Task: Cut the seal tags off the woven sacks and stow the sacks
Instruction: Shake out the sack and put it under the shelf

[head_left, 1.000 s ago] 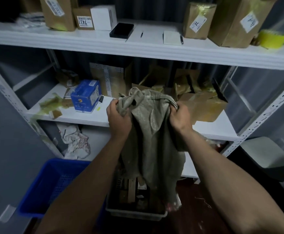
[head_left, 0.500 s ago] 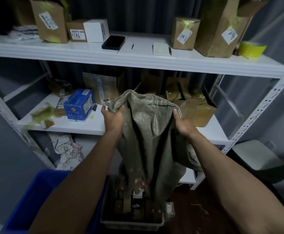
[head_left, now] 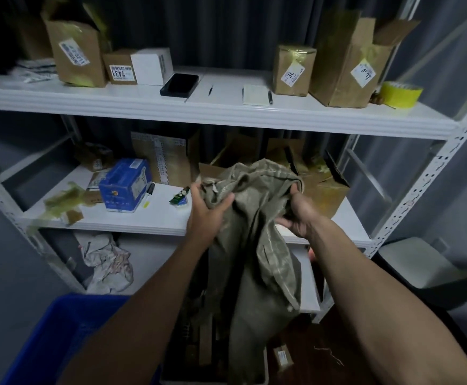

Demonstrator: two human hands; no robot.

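White steel shelving [head_left: 226, 118] fills the far side. Hanging before its middle board, near centre, is the olive woven sack [head_left: 257, 245], bunched at the top so its length drops free toward the floor. The left hand [head_left: 204, 215] and right hand [head_left: 299, 215] each clutch a fistful of its mouth, probably to turn up the seal tag, which I cannot see.
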